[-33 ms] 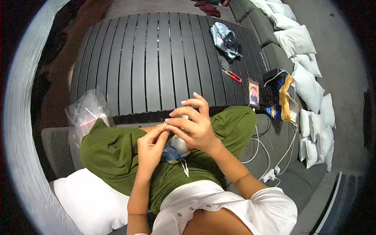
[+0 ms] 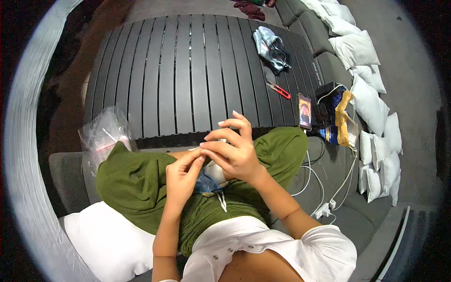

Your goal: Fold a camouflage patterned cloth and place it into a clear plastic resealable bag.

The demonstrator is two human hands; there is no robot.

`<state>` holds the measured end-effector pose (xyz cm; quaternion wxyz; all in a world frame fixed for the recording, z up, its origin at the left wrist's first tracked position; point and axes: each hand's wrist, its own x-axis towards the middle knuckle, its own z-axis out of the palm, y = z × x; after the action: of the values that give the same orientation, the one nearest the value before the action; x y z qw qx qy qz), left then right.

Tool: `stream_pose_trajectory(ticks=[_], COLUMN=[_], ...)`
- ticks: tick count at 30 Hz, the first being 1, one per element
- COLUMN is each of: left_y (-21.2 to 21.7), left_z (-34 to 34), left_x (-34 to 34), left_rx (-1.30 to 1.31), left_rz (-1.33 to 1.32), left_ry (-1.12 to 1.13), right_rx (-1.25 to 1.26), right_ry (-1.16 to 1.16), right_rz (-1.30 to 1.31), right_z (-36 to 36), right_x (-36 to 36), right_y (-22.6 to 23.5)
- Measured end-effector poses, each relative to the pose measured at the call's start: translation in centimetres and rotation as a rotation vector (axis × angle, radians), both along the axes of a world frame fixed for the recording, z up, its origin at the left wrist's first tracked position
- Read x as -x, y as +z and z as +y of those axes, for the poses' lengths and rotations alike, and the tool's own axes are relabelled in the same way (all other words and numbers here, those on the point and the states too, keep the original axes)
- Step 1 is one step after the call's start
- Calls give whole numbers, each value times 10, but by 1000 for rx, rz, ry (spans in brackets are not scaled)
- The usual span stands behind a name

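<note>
Left hand (image 2: pixel 181 176): centre of the frame, over the lap; fingertips drawn together and pinching the top edge of the small blue-and-white cloth piece (image 2: pixel 208 181).
Right hand (image 2: pixel 235 152): just right of the left hand and touching it at the fingertips; thumb and forefinger closed in a fine pinch at the same spot, the other fingers spread and lifted. What the pinch holds is too small to tell.
Cloth piece: lies on the green trousers (image 2: pixel 136 181) at mid-frame, partly hidden under both hands; a short white cord end (image 2: pixel 221 202) hangs from it.
Step in hand: judged to be fine fingertip work, such as stitching or threading, at the edge of the cloth piece.
Next move: would call for a steady left-hand hold while the right draws its pinch away from the cloth, slowly and without slackening.
Surface: dark slatted table (image 2: pixel 188 70) fills the upper centre; on its right part lie a pale blue fabric bundle (image 2: pixel 270 44), red-handled snips (image 2: pixel 278 89) and a phone (image 2: pixel 305 110).
Lower left: clear plastic bag (image 2: pixel 103 134) at the table edge; white cushion (image 2: pixel 108 239) below it.
Right of frame: grey sofa seat with white cables (image 2: pixel 324 197) and a row of white cushions (image 2: pixel 371 103).
</note>
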<state>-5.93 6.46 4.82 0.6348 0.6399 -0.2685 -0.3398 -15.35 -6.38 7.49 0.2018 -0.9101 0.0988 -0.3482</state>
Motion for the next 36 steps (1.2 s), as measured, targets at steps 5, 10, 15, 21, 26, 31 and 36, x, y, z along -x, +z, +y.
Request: stream_pose_trajectory(ticks=[5, 10, 15, 21, 26, 31, 36], left_y=[-3, 0, -1, 6, 4, 8, 7], left_z=[-3, -5, -5, -7, 2, 0, 0], left_x=[-1, -1, -1, 0, -9, -13, -6], left_rx=[-67, -27, -91, -78, -128, 4, 19], left_rz=[39, 15, -64, -79, 109, 164, 60], left_ry=[-74, -61, -95, -79, -82, 6, -2], right_rx=[125, 158, 212, 118, -194, -116, 35], right_ry=[-41, -38, -68, -161, -367, -107, 21], right_rz=[-38, 28, 44, 24, -165, -115, 12], right_z=[1, 4, 4, -1, -37, -23, 11], right_x=[1, -1, -4, -3, 5, 9, -8], right_y=[-6, -3, -7, -6, -9, 2, -1])
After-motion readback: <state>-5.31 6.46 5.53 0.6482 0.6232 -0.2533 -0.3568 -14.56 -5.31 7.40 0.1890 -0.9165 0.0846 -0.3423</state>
